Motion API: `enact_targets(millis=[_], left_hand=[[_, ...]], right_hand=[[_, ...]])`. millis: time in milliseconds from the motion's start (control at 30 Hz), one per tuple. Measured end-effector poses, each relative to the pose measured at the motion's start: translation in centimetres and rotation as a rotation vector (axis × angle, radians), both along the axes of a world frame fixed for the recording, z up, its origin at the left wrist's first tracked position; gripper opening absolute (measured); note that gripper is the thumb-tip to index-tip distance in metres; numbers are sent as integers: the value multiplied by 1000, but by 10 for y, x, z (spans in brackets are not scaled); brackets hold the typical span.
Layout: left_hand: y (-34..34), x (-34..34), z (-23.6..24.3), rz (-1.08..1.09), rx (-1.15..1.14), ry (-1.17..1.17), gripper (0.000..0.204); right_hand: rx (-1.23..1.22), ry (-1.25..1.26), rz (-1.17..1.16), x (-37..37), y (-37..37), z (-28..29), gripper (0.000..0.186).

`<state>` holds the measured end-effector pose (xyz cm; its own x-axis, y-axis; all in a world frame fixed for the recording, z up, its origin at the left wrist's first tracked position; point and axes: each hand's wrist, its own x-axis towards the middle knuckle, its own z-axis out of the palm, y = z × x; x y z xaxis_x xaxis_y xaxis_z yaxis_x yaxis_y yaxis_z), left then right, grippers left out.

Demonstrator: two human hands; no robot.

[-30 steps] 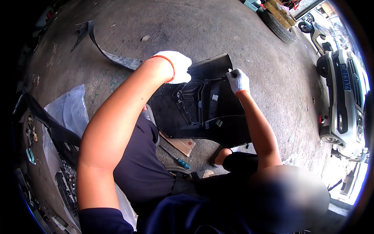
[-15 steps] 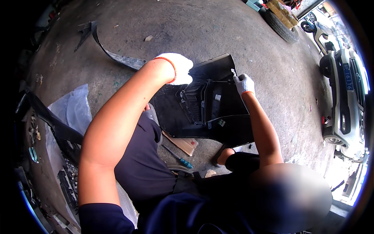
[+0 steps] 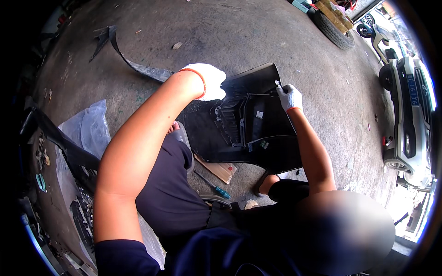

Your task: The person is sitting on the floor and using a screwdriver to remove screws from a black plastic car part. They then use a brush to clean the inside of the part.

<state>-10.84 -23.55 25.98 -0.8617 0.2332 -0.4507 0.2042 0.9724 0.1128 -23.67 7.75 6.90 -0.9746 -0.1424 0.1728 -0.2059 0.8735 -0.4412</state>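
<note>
A large black molded panel (image 3: 225, 129), with ribbed sections, clips and small labels, lies before me on the concrete floor. My left hand (image 3: 208, 82), in a white glove, is curled at its upper left; what the fingers hold is hidden. My gloved right hand (image 3: 288, 96) is closed at the panel's right edge, with a small pale piece by the thumb and a thin dark bar beside the fingers. Under the panel's near edge lie a wooden board (image 3: 216, 168) and a screwdriver with a teal handle (image 3: 221, 191).
A curved black trim strip (image 3: 138, 66) lies beyond my left hand. Plastic wrap (image 3: 83, 129) and a dark bumper piece (image 3: 64, 147) are at left. A tire (image 3: 334, 34) with a carton is at top right; a scooter (image 3: 382, 43) and white car (image 3: 412, 119) stand at right.
My right hand and the panel have shifted slightly right in the picture, the hand a little lower than at first. My left hand stays curled in nearly the same place.
</note>
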Motion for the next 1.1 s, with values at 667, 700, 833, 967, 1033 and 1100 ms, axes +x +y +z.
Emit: enact_targets(millis=[667, 700, 833, 967, 1033, 1100], left_hand=[[3, 4, 3, 2, -11, -2, 48], [4, 3, 3, -4, -7, 2, 48], [3, 3, 1, 6, -27, -20, 49], [-2, 5, -4, 12, -23, -40, 49], [3, 2, -2, 12, -9, -76, 49], [-3, 3, -8, -1, 9, -99, 51]], right_hand=[[-105, -324, 44, -9, -10, 29, 40], [-126, -453, -66, -18, -11, 33, 44], [332, -467, -113, -36, -17, 38, 60], [280, -501, 60, -53, -22, 40, 60], [240, -348, 99, -59, -16, 27, 49], [116, -305, 179, -52, -19, 22, 41]])
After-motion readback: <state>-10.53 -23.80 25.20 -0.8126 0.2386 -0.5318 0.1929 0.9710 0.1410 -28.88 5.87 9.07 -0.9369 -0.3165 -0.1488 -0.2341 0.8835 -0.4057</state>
